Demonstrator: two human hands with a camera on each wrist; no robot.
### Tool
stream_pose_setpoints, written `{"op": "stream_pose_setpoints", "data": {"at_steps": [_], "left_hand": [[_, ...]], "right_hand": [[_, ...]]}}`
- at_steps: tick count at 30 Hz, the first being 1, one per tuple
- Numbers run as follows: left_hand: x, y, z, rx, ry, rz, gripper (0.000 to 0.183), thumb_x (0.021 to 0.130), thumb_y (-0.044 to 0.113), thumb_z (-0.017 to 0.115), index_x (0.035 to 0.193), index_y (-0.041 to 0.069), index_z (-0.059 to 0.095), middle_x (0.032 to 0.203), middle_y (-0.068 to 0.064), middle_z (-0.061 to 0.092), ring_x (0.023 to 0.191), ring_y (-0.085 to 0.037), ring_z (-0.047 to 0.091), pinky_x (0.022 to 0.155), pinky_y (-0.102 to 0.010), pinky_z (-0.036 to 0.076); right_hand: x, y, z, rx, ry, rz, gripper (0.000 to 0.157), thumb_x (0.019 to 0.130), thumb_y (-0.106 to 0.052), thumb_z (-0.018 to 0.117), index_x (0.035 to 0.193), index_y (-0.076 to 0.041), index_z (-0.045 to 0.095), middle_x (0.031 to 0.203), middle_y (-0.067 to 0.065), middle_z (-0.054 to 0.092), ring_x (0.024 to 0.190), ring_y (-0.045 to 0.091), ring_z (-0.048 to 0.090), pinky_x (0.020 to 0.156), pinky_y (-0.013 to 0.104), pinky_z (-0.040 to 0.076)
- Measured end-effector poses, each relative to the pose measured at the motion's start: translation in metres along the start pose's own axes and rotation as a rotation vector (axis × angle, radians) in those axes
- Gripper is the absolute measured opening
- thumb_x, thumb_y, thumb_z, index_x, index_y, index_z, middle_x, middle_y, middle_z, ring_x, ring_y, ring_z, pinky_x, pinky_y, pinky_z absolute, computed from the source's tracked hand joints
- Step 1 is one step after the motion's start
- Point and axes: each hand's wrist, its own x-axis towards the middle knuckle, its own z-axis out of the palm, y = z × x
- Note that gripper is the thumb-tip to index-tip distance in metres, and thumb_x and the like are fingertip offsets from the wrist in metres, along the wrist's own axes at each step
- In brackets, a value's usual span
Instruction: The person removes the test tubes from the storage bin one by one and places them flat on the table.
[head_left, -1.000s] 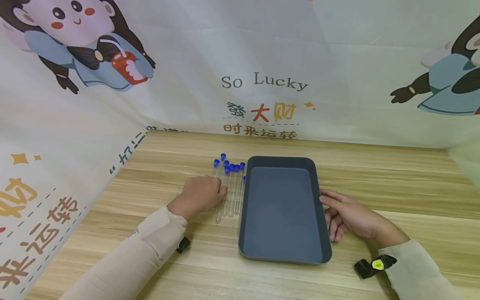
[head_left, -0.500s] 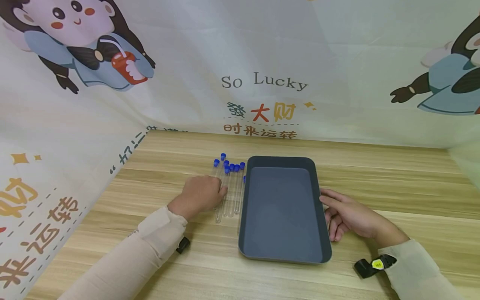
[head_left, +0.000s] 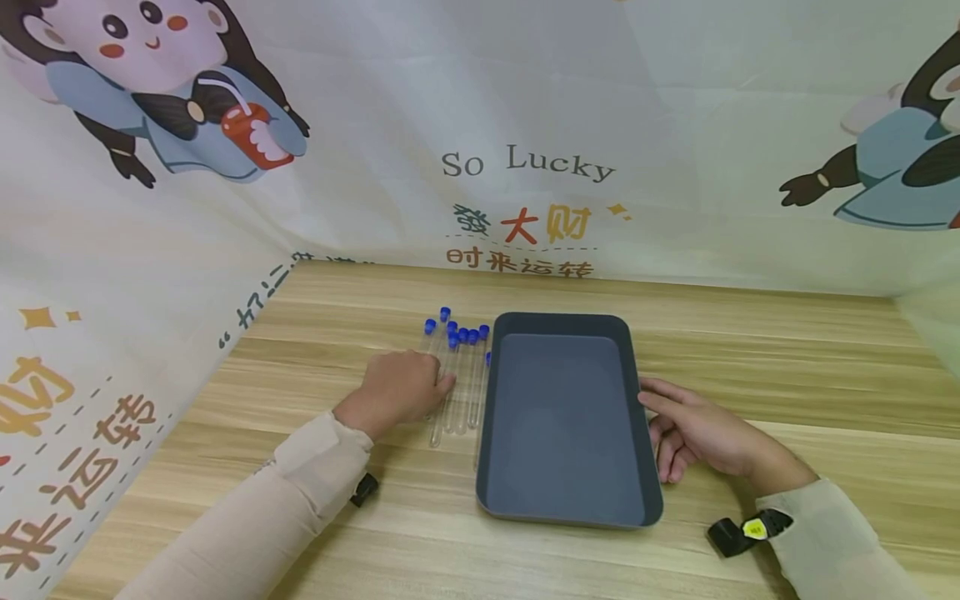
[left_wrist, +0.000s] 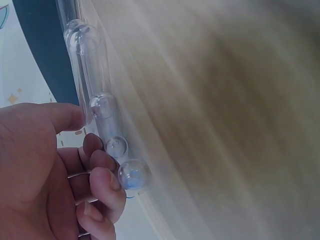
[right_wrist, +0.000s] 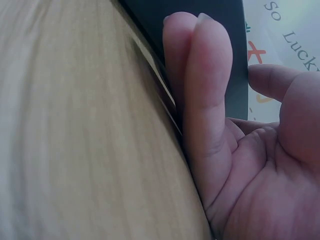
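Several clear test tubes (head_left: 468,392) with blue caps lie side by side along the left of a dark grey tray (head_left: 570,523). My left hand (head_left: 401,387) is over the leftmost tubes, its thumb and curled fingers at a test tube (left_wrist: 134,175), which they seem to pinch; the exact contact is partly hidden. In the left wrist view, rounded tube ends stand beyond its fingertips (left_wrist: 107,185). At the tray's right rim my right hand (head_left: 701,433) rests with relaxed fingers and its thumb touching the side. The right wrist view shows its fingers (right_wrist: 205,85) against the tray's outer wall.
Everything stands on a wood-grain table (head_left: 787,358). A printed white cloth (head_left: 360,100) with lettering hangs behind it and along the left. Black wrist devices (head_left: 363,490) are worn below both sleeves.
Nearly nothing differs. The leftmost blue cap has shifted very slightly left. Both hands and the tray keep their places.
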Motion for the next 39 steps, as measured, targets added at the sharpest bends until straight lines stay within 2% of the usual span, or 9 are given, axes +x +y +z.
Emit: {"op": "stream_pose_setpoints", "data": {"at_steps": [8,18,24,29,33,36,39], "left_hand": [[0.000,-0.001,-0.001,0.007,-0.005,-0.004,0.051,0.103,0.043,0.046,0.060,0.017,0.043,0.058,-0.002,0.048,0.057,-0.019,0.051,0.054,-0.042,0.044],[0.002,-0.004,-0.002,0.004,-0.063,-0.017,0.051,0.104,0.046,0.043,0.062,0.017,0.048,0.062,-0.003,0.053,0.059,-0.019,0.053,0.055,-0.039,0.044],[0.000,-0.004,-0.004,0.000,-0.051,-0.017,0.052,0.103,0.047,0.043,0.060,0.017,0.046,0.059,-0.001,0.048,0.056,-0.018,0.051,0.052,-0.037,0.041],[0.000,-0.002,-0.006,-0.011,0.015,-0.003,0.050,0.103,0.047,0.044,0.064,0.017,0.049,0.059,-0.001,0.047,0.054,-0.017,0.049,0.049,-0.034,0.037],[-0.002,0.003,-0.010,-0.054,0.107,0.009,0.044,0.103,0.047,0.045,0.074,0.017,0.056,0.064,0.000,0.055,0.054,-0.016,0.050,0.046,-0.031,0.036],[-0.005,0.008,-0.013,-0.054,0.206,0.009,0.042,0.102,0.050,0.046,0.090,0.015,0.066,0.078,-0.002,0.066,0.061,-0.018,0.059,0.050,-0.034,0.045],[-0.009,0.014,-0.015,-0.036,0.264,0.000,0.047,0.101,0.056,0.045,0.112,0.016,0.068,0.104,-0.006,0.072,0.088,-0.027,0.068,0.075,-0.045,0.053]], "right_hand": [[0.001,0.001,0.000,-0.002,0.004,0.004,0.074,0.109,-0.039,0.035,0.159,-0.005,-0.008,0.079,0.003,0.061,0.059,0.016,0.068,0.056,0.032,0.057],[0.002,0.000,0.001,0.002,0.002,0.000,0.073,0.109,-0.038,0.035,0.158,-0.005,-0.009,0.080,0.003,0.060,0.059,0.016,0.068,0.055,0.032,0.057],[0.004,0.001,0.001,0.005,0.002,0.002,0.073,0.109,-0.038,0.035,0.159,-0.006,-0.008,0.080,0.003,0.060,0.059,0.016,0.068,0.055,0.032,0.057],[0.003,0.004,0.001,0.018,0.009,0.000,0.074,0.109,-0.039,0.036,0.159,-0.006,-0.008,0.080,0.004,0.061,0.058,0.016,0.068,0.055,0.032,0.057],[0.001,0.005,0.004,0.018,0.035,-0.007,0.071,0.109,-0.039,0.035,0.159,-0.008,-0.004,0.079,0.004,0.064,0.058,0.016,0.068,0.055,0.033,0.058],[-0.004,0.000,0.007,-0.064,0.140,-0.063,0.067,0.109,-0.037,0.037,0.160,-0.007,0.004,0.079,0.008,0.065,0.058,0.018,0.068,0.055,0.036,0.058],[-0.010,-0.008,0.012,-0.247,0.316,-0.141,0.064,0.108,-0.035,0.041,0.159,-0.008,0.013,0.087,0.016,0.064,0.060,0.021,0.068,0.054,0.037,0.058]]}}
